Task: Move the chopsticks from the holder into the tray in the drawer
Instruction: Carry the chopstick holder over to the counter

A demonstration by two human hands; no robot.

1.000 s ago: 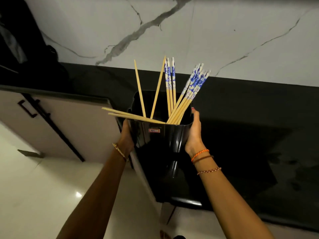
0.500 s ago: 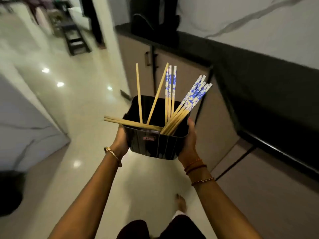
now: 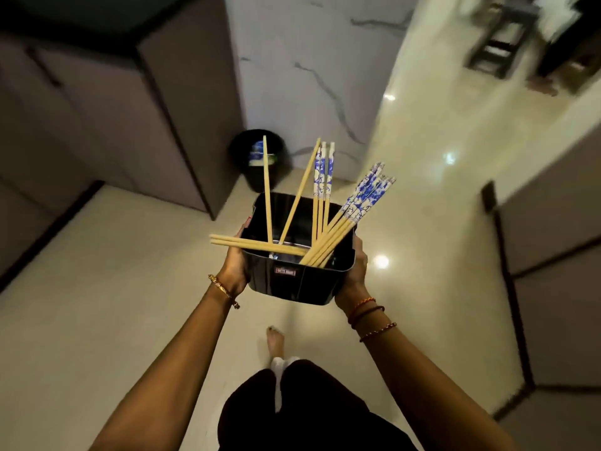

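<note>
This looks like a home kitchen opening onto a living area. Tall flat-fronted cabinets (image 3: 97, 102) stand along a glossy cream tiled floor (image 3: 107, 288), beside a white marble-veined wall panel (image 3: 309, 70), with a black waste bin (image 3: 258, 159) in the corner. A dark stool or small table (image 3: 500, 37), blurred, stands further off.

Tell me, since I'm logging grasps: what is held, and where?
Both hands, left hand and right hand, grip the black holder by its opposite side walls.
</note>
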